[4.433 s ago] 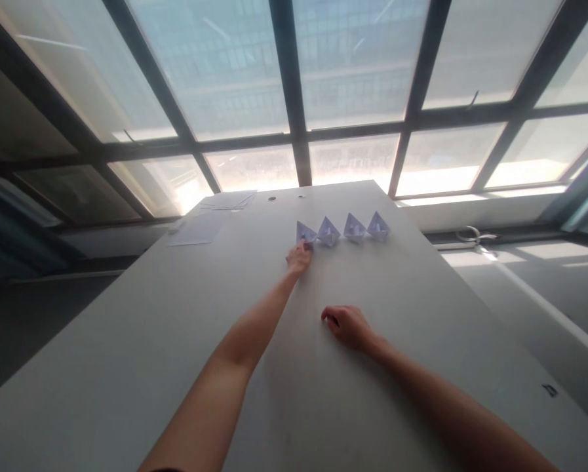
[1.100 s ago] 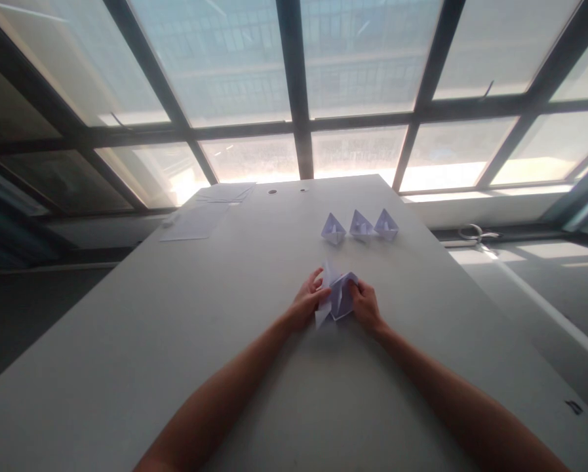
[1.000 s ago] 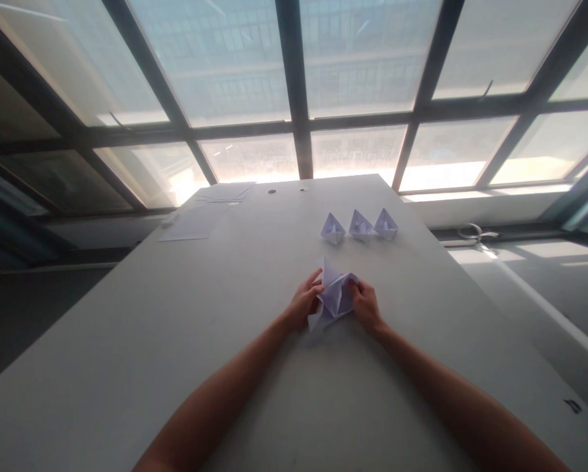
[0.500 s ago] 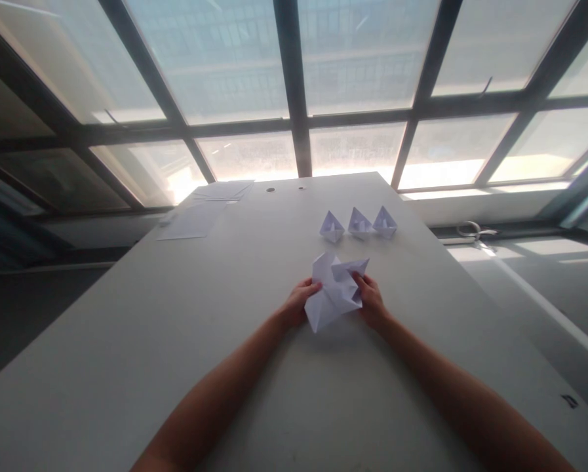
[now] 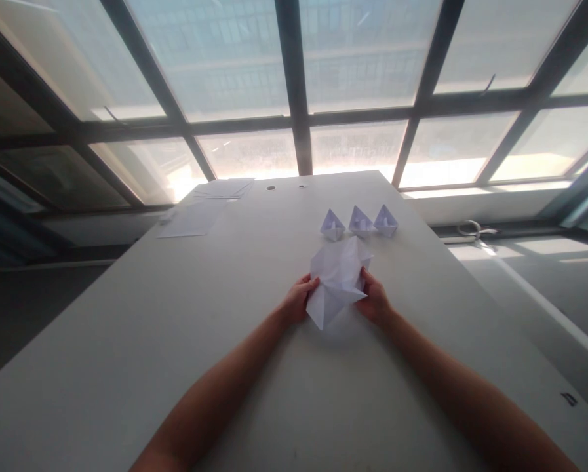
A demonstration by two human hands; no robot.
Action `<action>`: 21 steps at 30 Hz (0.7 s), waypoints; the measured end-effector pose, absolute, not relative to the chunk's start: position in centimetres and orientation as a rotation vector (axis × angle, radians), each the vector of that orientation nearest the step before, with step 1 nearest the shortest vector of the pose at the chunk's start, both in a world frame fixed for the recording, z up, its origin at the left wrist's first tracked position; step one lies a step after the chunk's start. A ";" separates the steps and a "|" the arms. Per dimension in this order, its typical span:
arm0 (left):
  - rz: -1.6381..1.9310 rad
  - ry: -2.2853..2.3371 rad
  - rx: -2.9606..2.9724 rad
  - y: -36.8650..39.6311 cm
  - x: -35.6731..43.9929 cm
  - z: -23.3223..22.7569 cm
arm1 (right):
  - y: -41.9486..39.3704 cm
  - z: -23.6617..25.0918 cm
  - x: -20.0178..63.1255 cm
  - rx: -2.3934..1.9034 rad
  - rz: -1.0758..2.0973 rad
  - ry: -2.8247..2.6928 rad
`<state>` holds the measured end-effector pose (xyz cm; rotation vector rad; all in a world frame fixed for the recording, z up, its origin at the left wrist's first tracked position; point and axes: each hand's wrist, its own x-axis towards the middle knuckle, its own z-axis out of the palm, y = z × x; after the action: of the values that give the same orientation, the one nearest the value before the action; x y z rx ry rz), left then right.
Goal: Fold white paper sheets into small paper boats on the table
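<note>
A creased white paper sheet [image 5: 337, 278], mostly unfolded, is held just above the grey table [image 5: 254, 341] between both hands. My left hand [image 5: 299, 300] pinches its left edge and my right hand [image 5: 373, 299] grips its right edge. Just beyond the sheet, three small folded paper boats stand in a row: the left boat [image 5: 332, 225], the middle boat [image 5: 361, 221] and the right boat [image 5: 385, 221].
Flat paper sheets [image 5: 191, 219] lie at the table's far left, with more paper [image 5: 225, 189] behind them near the far edge. Two small holes [image 5: 271, 187] sit in the tabletop. Large windows [image 5: 294, 85] rise behind the table. Scissors [image 5: 472, 229] rest on the sill to the right.
My left hand took the leftmost of the boats from the row and brought it near. Both hands have since pulled it open from a folded shape into a nearly flat creased sheet.
</note>
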<state>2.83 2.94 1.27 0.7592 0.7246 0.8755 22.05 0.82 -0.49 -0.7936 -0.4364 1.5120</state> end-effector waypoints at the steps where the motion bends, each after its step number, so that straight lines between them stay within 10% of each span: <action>1: 0.899 0.734 0.758 3.1 2.8 1.2 | 1.0 -0.5 22.1 -0.796 1.500 -0.425; 21: 1.652 1.354 1.473 2.9 2.0 2.2 | 0.2 0.8 21.4 -0.905 1.655 -0.894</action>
<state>2.03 2.86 2.20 1.4733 1.3536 1.6518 21.43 0.16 0.76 -0.9053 -0.8938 1.6547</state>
